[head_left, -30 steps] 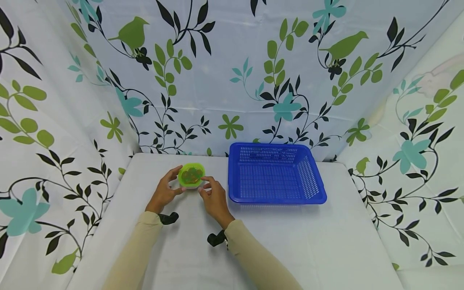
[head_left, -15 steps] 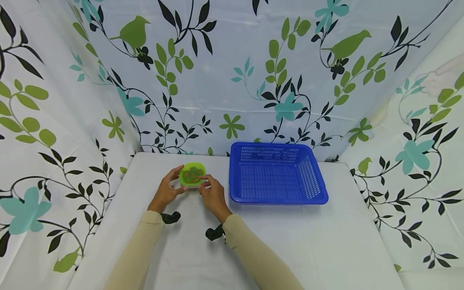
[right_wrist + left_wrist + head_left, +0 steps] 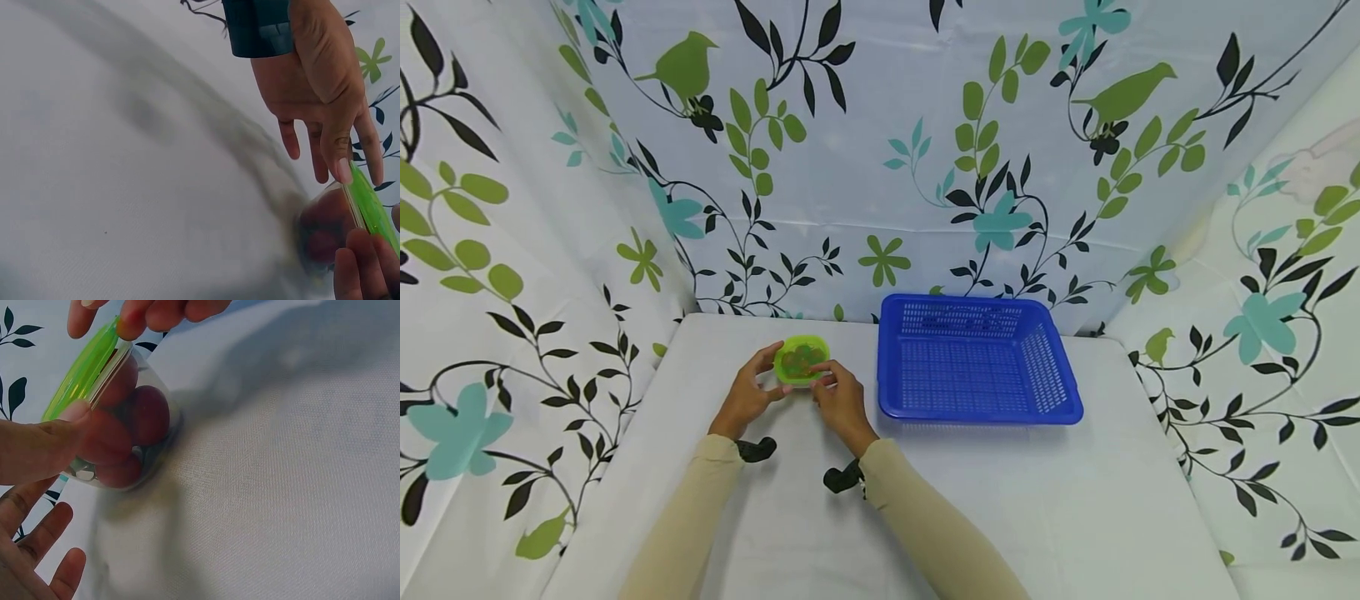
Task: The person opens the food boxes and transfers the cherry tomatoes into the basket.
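A small clear plastic tub point(image 3: 164, 440) with a translucent green lid point(image 3: 788, 372) stands at the far left of the table. Several dark red, rounded fruits point(image 3: 150, 415) show through its wall; their exact kind is unclear. My left hand point(image 3: 745, 393) grips the tub from the left, its thumb on the near side by the rim and its index finger on the far side. On the right side, my right hand point(image 3: 844, 407) pinches the lid's edge, its fingers curled. Whether the lid is fully seated cannot be told, though the tub's clear rim shows beneath it.
A blue perforated plastic basket point(image 3: 977, 417) sits at the back, right of the right hand. White cloth covers the table point(image 3: 1037, 517). A patterned curtain point(image 3: 880, 192) hangs behind and along both sides.
The head view drifts slightly, so everything appears a little further right. Both hands keep their places on the tub and lid.
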Available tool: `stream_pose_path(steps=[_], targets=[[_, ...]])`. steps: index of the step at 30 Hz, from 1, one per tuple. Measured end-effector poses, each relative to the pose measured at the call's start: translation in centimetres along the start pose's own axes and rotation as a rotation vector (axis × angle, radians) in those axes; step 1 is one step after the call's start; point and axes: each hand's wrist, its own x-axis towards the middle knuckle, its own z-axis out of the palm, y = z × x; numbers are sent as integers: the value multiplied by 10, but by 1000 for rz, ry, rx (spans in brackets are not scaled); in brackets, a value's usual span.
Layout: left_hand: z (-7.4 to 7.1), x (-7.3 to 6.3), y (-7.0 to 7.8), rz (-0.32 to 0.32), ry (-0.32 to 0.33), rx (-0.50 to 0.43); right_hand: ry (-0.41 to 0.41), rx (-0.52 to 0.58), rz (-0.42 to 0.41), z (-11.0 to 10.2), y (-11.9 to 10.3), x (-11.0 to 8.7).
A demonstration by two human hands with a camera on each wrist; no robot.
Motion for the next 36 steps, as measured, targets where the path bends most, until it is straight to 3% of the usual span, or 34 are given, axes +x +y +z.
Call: stream_pose_path(steps=[8, 14, 19, 22, 26, 36], targets=[[3, 1, 0, 3, 2, -2, 35, 41, 5, 3, -2, 2], [4, 2, 1, -1, -4, -20, 82, 101, 79, 6, 0, 6], [4, -4, 17, -44, -12, -20, 89, 183, 125, 7, 2, 8], [4, -3, 15, -39, -8, -13, 92, 215, 132, 7, 1, 7], [4, 1, 0, -15, 2, -7, 103, 255, 133, 8, 2, 7], [-1, 4, -7, -22, 10, 9, 119, 396, 91, 11, 8, 2]])
